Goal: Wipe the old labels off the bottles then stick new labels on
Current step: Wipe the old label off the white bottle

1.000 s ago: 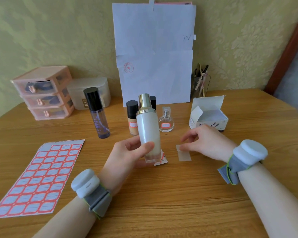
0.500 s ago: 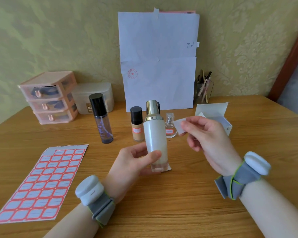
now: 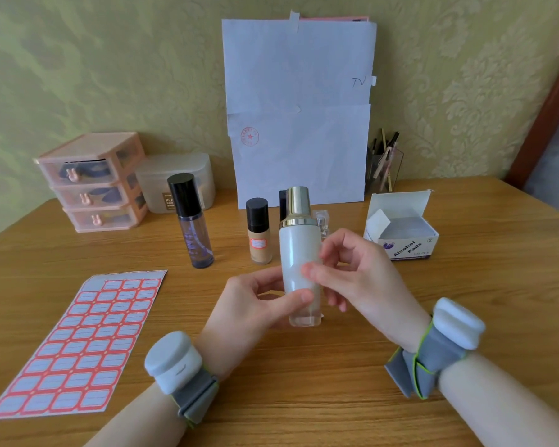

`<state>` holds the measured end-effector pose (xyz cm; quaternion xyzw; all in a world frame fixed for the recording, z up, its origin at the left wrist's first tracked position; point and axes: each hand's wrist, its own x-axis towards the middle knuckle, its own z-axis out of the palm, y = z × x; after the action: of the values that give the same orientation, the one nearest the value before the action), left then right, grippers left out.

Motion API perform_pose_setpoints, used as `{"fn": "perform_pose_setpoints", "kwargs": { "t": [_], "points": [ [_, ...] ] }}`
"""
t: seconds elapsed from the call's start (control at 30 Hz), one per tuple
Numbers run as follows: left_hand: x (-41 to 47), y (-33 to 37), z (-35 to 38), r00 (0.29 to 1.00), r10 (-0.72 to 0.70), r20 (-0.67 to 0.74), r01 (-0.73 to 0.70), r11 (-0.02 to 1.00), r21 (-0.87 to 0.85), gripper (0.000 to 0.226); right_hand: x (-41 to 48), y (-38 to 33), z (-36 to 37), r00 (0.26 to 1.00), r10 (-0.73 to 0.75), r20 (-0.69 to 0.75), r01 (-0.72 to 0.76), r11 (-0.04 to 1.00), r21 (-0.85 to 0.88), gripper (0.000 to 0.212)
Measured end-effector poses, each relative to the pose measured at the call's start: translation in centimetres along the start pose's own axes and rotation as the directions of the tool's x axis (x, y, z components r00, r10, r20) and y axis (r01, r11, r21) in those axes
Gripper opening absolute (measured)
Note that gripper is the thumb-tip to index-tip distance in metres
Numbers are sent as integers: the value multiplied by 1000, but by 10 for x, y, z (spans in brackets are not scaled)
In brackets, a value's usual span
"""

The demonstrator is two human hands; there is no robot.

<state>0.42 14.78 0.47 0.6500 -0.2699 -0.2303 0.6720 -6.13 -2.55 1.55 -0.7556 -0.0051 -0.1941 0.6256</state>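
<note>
Four bottles, two hands, one label sheet

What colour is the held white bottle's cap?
Shiny pale gold cap, clearest in the head view.

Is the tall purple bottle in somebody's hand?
No, the purple bottle stands by itself on the table, while the left hand grips the white bottle.

The white cardboard box reads "Alcohol Pads". The frosted container's brown label shows "PLA", the rest hidden. The white paper bears a handwritten "TV"; its red star stamp is illegible.
</note>
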Motion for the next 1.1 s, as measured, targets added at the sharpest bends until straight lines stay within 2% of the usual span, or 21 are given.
{"fn": "perform_pose_setpoints", "kwargs": {
  "t": [0.13,0.27,0.33,0.43,0.5,0.57,0.67,0.73,0.8,0.87,1.0,1.1],
  "points": [
    [-1,0,2,999,31,13,-32,993,115,29,1,1,1,996,6,-85,1,997,82,31],
    [-1,1,1,1000,-16,11,16,1000,-9,28,1,1,-1,1000,-8,0,8,996,85,21],
    [-1,2,1,1000,-16,7,16,1000,-4,26,1,2,1,1000,-2,7,2,999,45,27],
    [-3,0,3,999,51,-6,-49,986,160,29,1,2,4,998,-9,-66,11,999,37,37],
    [-3,-1,5,997,70,-14,-66,975,211,32,0,2,3,996,5,-94,3,996,85,37],
    [-3,-1,3,998,52,-28,-47,988,144,32,0,1,2,998,17,-65,-8,991,134,29],
    [-2,0,2,999,17,-48,-13,997,74,36,-1,0,3,1000,13,-5,-12,997,81,25],
    [-3,0,3,998,40,-38,-35,990,134,32,-2,0,6,999,19,-35,-17,999,43,34],
    [-4,-1,4,995,98,-21,-89,960,267,32,-2,-1,8,995,23,-95,-16,997,71,42],
    [-4,-2,4,992,127,-25,-112,943,314,35,-1,0,7,993,28,-118,-12,991,133,38],
    [-1,0,3,995,80,-63,-70,987,148,30,0,1,3,1000,-11,6,11,994,111,22],
    [-3,-2,2,994,82,-74,-68,981,180,32,-2,1,6,1000,4,11,-5,997,77,31]
  ]
}}
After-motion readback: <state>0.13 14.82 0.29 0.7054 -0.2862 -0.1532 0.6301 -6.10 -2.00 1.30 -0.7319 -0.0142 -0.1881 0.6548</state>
